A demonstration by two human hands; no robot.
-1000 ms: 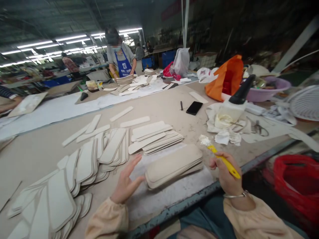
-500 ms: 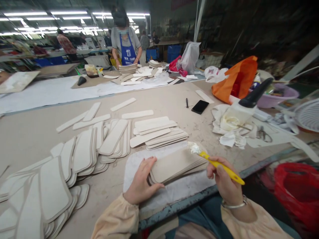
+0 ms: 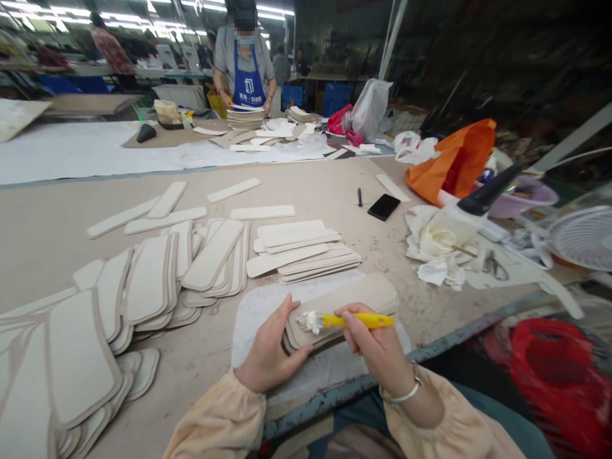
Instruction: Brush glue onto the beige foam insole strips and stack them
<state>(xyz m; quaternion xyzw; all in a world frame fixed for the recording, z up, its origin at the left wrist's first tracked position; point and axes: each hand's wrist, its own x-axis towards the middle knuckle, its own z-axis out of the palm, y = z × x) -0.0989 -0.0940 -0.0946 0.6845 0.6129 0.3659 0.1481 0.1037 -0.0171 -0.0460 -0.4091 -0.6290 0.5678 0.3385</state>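
A yellow-handled brush is gripped in my right hand, its bristles loaded with white paste. The bristle end lies on the left part of the top panel of a stack of long beige panels. With fingers and thumb spread, my left hand rests against the left end of that stack. A white sheet lies beneath the stack. Just beyond it is a pile of narrow pale strips.
Overlapping pale panels spread over the table's left side. A phone, a white container with a black spout and an orange bag are to the right. A co-worker in a blue apron stands across the table.
My right hand has moved left with the brush, from above the stack's right end to its left part. My left hand has stayed at the stack's left end.
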